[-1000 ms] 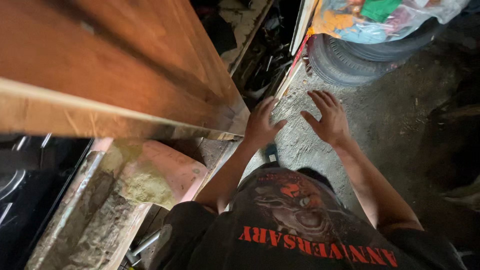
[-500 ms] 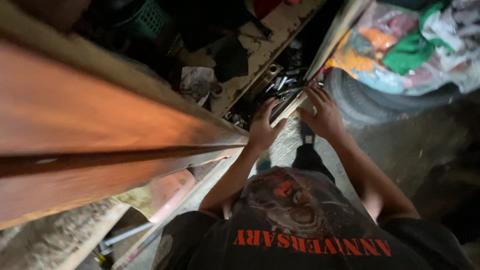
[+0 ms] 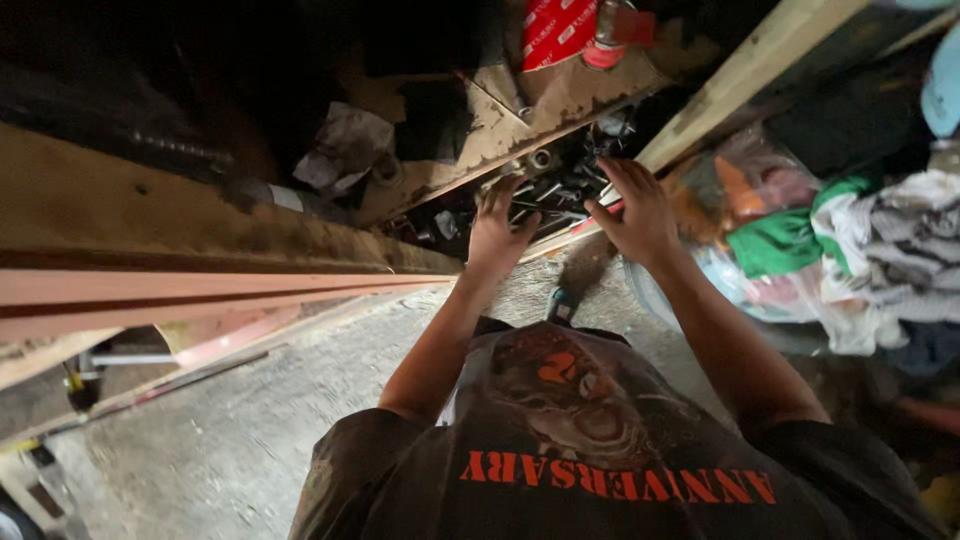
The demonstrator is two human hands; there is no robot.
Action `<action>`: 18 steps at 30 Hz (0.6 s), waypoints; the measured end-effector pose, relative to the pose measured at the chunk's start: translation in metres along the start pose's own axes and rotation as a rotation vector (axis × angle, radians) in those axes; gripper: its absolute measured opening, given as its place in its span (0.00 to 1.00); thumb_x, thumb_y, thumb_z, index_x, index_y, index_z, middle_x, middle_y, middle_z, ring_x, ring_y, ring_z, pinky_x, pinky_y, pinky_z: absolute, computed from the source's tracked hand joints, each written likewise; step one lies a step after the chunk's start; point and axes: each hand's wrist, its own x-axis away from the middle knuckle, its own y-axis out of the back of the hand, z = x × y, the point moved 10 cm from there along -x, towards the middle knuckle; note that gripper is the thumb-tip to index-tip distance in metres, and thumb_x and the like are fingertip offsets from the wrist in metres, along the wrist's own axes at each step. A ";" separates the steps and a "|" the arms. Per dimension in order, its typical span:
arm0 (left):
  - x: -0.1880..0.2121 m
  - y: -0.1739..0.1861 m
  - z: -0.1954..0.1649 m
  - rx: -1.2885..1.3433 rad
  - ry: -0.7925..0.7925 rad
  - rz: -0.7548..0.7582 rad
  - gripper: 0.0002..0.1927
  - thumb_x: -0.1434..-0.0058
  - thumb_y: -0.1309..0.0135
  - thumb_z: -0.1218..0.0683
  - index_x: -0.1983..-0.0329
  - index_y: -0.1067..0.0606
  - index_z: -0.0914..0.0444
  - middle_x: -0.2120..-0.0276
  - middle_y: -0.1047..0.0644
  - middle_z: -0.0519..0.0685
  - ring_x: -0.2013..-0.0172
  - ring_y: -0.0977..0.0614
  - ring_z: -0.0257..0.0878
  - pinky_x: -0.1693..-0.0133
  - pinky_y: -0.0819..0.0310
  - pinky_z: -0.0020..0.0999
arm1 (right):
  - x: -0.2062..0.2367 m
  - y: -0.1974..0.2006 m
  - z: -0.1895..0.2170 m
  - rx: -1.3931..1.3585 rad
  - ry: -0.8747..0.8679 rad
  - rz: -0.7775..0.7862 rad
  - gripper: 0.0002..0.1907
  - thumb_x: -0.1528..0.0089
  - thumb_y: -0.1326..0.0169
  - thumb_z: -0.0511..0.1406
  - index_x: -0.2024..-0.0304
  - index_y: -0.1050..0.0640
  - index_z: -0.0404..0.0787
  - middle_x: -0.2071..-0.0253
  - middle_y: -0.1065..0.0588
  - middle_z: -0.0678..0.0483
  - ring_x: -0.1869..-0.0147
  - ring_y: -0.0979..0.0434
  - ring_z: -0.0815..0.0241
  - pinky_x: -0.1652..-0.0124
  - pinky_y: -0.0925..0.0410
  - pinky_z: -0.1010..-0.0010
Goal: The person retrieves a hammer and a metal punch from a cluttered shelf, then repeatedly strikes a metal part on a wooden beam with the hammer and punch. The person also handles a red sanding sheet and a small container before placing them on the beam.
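Fingers of the left hand (image 3: 497, 232) are spread and pressed down into a heap of metal tools (image 3: 545, 195), sockets and wrenches by the look of them, lying in a dark low tray just past the wooden shelf edge (image 3: 480, 150); whether any piece is pinched under the palm I cannot tell. At two o'clock from it, the right hand (image 3: 640, 215) has its fingers fanned open too, tips resting on the right side of the same heap, beside a pale wooden beam (image 3: 745, 70). From the head view, the step in hand looks like sorting through the tools by feel: both hands on the pile, nothing lifted clear. Closing on one piece would call for curling two fingers round it amid the clutter. At twelve o'clock sits a red packet (image 3: 560, 30); at three o'clock, a bag of cloth (image 3: 830, 250).
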 end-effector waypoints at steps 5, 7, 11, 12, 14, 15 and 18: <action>-0.007 -0.008 0.012 -0.062 0.083 -0.026 0.32 0.39 0.37 0.50 0.32 0.32 0.59 0.38 0.27 0.58 0.38 0.27 0.59 0.38 0.31 0.50 | -0.015 0.001 -0.020 -0.125 0.015 -0.006 0.31 0.38 0.36 0.39 0.34 0.28 0.38 0.38 0.26 0.39 0.35 0.27 0.37 0.39 0.32 0.51; -0.014 -0.006 0.014 -0.083 0.078 -0.043 0.33 0.40 0.37 0.50 0.32 0.32 0.59 0.38 0.28 0.58 0.38 0.27 0.59 0.38 0.32 0.50 | -0.021 -0.002 -0.028 -0.137 0.013 -0.015 0.31 0.37 0.36 0.39 0.34 0.28 0.38 0.38 0.26 0.39 0.35 0.27 0.37 0.39 0.32 0.52; -0.030 -0.005 0.010 -0.072 -0.003 -0.105 0.32 0.40 0.37 0.51 0.32 0.32 0.60 0.36 0.28 0.56 0.37 0.27 0.57 0.36 0.32 0.50 | -0.031 -0.010 -0.048 -0.164 -0.007 -0.021 0.31 0.36 0.36 0.39 0.33 0.29 0.38 0.37 0.27 0.38 0.34 0.28 0.36 0.38 0.33 0.52; -0.035 -0.007 0.009 -0.066 -0.014 -0.112 0.32 0.39 0.37 0.51 0.33 0.32 0.59 0.36 0.27 0.55 0.36 0.27 0.56 0.36 0.32 0.49 | -0.034 -0.012 -0.054 -0.166 -0.013 -0.017 0.31 0.36 0.36 0.39 0.33 0.29 0.38 0.37 0.27 0.38 0.34 0.28 0.36 0.37 0.34 0.52; -0.045 -0.012 0.012 -0.128 0.001 -0.118 0.32 0.39 0.36 0.50 0.33 0.32 0.59 0.36 0.28 0.55 0.37 0.28 0.56 0.37 0.31 0.49 | -0.044 -0.015 -0.063 -0.135 0.001 -0.046 0.33 0.35 0.36 0.40 0.31 0.31 0.38 0.34 0.29 0.38 0.30 0.31 0.36 0.34 0.36 0.51; -0.050 -0.015 0.013 -0.158 0.010 -0.121 0.32 0.39 0.36 0.50 0.33 0.32 0.59 0.36 0.28 0.55 0.37 0.28 0.56 0.37 0.31 0.49 | -0.051 -0.016 -0.067 -0.120 0.009 -0.060 0.34 0.35 0.36 0.40 0.30 0.32 0.38 0.32 0.30 0.38 0.29 0.32 0.36 0.32 0.37 0.51; -0.066 -0.023 0.015 -0.122 -0.020 -0.100 0.32 0.40 0.37 0.51 0.33 0.32 0.58 0.36 0.28 0.54 0.36 0.28 0.55 0.37 0.32 0.49 | -0.068 -0.012 -0.083 -0.038 -0.043 -0.109 0.40 0.35 0.33 0.41 0.26 0.36 0.36 0.28 0.36 0.36 0.25 0.38 0.33 0.31 0.40 0.50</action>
